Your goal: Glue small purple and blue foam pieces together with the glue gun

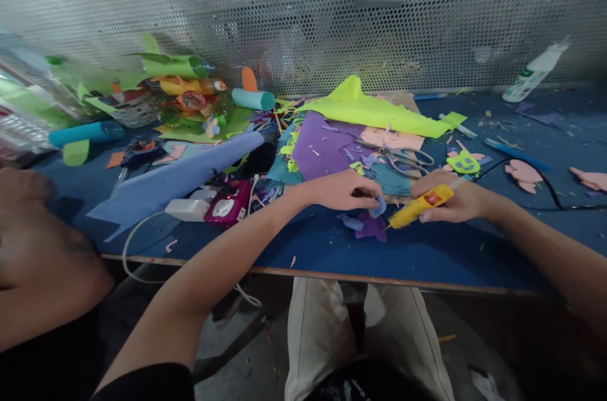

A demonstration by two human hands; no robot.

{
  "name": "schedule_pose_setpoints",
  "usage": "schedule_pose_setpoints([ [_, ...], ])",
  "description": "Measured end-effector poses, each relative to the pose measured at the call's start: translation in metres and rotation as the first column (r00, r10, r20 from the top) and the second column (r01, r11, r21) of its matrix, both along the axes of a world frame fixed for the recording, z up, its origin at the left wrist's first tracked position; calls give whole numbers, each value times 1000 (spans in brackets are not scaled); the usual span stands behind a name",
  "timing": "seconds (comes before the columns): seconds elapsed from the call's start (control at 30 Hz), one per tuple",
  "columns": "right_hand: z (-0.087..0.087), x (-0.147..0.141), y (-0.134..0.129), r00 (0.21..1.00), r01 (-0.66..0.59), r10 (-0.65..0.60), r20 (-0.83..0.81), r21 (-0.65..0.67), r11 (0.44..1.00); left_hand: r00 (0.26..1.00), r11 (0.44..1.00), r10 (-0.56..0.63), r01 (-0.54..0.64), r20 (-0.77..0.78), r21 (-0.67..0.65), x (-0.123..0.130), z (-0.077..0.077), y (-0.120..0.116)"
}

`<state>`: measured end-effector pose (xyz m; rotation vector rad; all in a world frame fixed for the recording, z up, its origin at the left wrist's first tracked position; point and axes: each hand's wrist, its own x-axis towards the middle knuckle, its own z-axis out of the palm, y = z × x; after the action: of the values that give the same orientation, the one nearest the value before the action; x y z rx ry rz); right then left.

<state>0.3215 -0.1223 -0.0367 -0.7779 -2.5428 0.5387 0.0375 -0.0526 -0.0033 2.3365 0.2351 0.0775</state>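
My right hand (450,202) is wrapped round a yellow hot glue gun (417,208), its nozzle pointing down and left. The nozzle tip is at the right edge of a small purple cut-out (371,227), which looks like felt or foam and lies on the blue table near its front edge. My left hand (353,191) is over the cut-out, thumb and fingers pinching a small light-blue piece (378,206). Another light-blue piece (349,222) lies at the cut-out's left side. Whether the nozzle touches the purple piece, I cannot tell.
Scissors (403,157) lie on scraps behind my hands, near purple and yellow-green sheets (355,104). A pink power strip (229,203) with a white plug and cable is to the left. A white glue bottle (535,72) stands back right. Another person's arm (42,249) rests at left.
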Motion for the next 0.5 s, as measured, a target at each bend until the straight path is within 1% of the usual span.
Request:
schedule_pose_setpoints([
  [0.13,-1,0,0,1000,23,-23,-14,32,999,1000,999,-15,16,-16,36,0,-1,-2],
  [0.33,-3,-1,1,1000,29,-29,5,72,997,999,997,14,-12,-31,78,0,-3,-4],
  [0.5,-4,2,2,998,47,-49,29,83,995,1000,998,17,-16,-9,64,0,-4,-4],
])
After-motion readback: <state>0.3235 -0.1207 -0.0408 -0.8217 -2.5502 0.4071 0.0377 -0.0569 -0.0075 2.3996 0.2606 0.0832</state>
